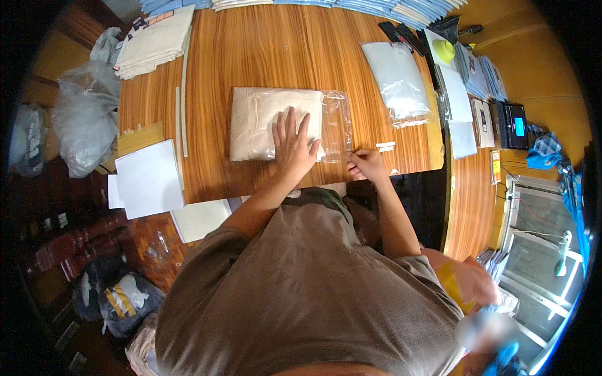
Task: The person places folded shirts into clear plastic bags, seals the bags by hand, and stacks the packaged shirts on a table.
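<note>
A folded cream cloth [257,119] lies inside a clear plastic bag [337,113] on the wooden table [251,50]. The bag's loose, see-through end extends past the cloth on the right. My left hand [293,147] rests flat on the bagged cloth with its fingers spread. At the lower right corner of the bag, my right hand [367,165] has thumb and fingers pinched together on the plastic edge. Short white strips [385,147] lie on the table just beyond my right hand.
A pile of clear bags [398,81] lies to the right. Folded cream cloths [157,47] are stacked at the far left, and blue folded cloths [301,2] line the far edge. White paper [150,178] overhangs the near left corner. A lit black device [514,125] stands farther right.
</note>
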